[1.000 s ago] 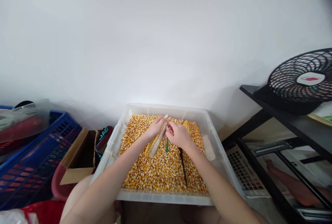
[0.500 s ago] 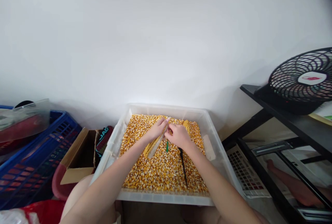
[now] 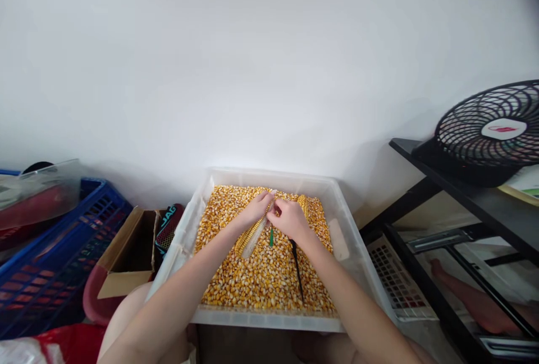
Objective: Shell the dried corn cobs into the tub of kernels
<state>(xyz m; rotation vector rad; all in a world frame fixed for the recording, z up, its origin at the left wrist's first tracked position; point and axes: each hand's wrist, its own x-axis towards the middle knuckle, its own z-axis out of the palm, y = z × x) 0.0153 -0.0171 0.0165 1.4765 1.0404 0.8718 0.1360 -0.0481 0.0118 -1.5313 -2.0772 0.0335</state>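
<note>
A partly stripped corn cob (image 3: pixel 251 239) slants over the loose kernels, yellow rows on its left side and a bare pale strip along its right. My left hand (image 3: pixel 257 207) is closed around its upper part. My right hand (image 3: pixel 289 218) has its bent fingers pressed against the cob's upper end; the fingertips are partly hidden. Beneath both hands, a translucent plastic bin (image 3: pixel 269 319) holds many loose corn kernels (image 3: pixel 252 280). Another corn cob (image 3: pixel 302 203) lies behind my right hand. A thin black tool (image 3: pixel 298 271) and a small green object (image 3: pixel 272 237) rest on the kernels.
At the left stand a blue plastic crate (image 3: pixel 63 257) and an open cardboard box (image 3: pixel 126 284) in a reddish basin (image 3: pixel 93 296). On the right, a black fan (image 3: pixel 503 128) sits on a dark shelf (image 3: pixel 455 184), with a white basket (image 3: pixel 396 280) below. A white wall rises behind the bin.
Both hands stay at the same spot on the cob, with only a slight shift of the fingers. The pale strip of cob looks slightly turned.
</note>
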